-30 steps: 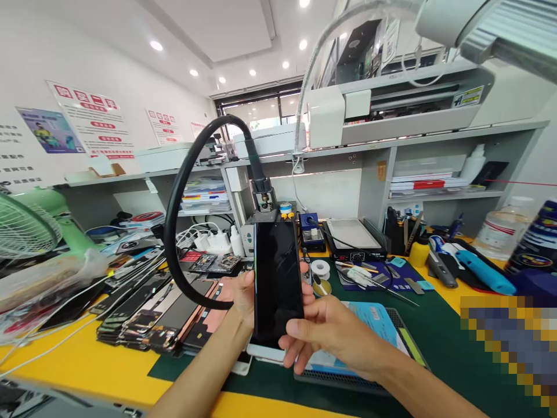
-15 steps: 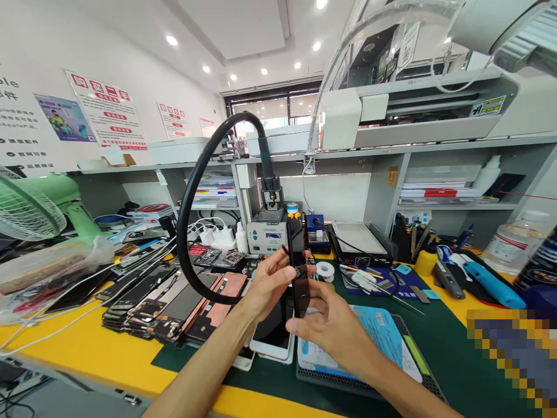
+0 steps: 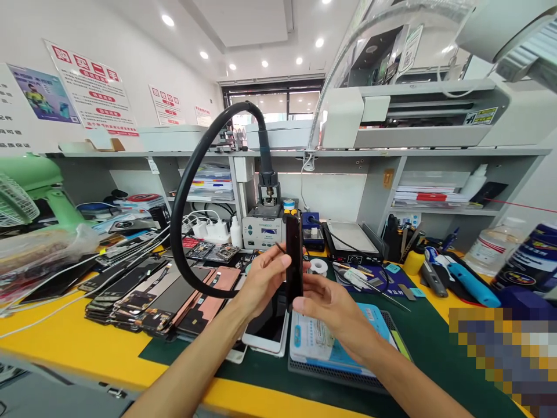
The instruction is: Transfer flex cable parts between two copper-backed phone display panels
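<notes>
The large poster [image 3: 87, 87] has 购买二手 in white on red blocks, and black lettering [image 3: 15, 145] on the wall reads 品质保证, while the print on the smaller poster [image 3: 166, 105], the blue-and-white package [image 3: 322, 342], the bottle label [image 3: 487, 242] and the printer's sticker [image 3: 481, 116] is too small or blurred to read.

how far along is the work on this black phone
Done: nothing shows as finished on the black phone; it is seen nearly edge-on, so its face is hard to judge.
In hand: the left hand and right hand hold it upright.
Left: at least setting it down, I'd guess, since it is off the bench.
</notes>
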Available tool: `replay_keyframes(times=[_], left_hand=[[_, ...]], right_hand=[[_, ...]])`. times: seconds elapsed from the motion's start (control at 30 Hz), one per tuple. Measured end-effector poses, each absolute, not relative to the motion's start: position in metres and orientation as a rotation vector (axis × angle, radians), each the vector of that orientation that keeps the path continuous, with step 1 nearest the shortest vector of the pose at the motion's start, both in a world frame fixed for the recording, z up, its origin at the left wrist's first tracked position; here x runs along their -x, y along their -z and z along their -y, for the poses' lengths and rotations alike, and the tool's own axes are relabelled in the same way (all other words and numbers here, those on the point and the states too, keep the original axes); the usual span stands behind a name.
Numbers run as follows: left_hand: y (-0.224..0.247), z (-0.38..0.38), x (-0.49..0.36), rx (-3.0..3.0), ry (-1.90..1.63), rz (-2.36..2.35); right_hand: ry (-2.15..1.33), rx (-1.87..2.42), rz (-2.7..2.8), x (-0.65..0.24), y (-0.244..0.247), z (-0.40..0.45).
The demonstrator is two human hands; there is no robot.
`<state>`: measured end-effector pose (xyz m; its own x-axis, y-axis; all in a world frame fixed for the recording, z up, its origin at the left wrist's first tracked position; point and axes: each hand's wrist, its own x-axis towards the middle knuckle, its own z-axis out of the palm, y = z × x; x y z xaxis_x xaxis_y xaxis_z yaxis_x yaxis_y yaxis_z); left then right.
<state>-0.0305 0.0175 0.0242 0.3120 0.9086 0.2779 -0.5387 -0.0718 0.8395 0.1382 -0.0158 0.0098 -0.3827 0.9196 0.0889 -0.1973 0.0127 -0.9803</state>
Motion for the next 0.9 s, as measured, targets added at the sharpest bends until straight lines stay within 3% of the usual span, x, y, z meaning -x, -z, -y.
replay_keyframes(times=[0.4,0.9], left_hand=[[-0.025,-0.027,0.026,-0.630,-1.253,-0.522],[-0.025,-0.047,0.047,-0.447,-1.251,-0.536]], right_hand=[[-1.870,0.620,0.941,-0.144,-0.014,0.008],[-1.706,0.616,1.037,-0.145,-0.017,0.008]])
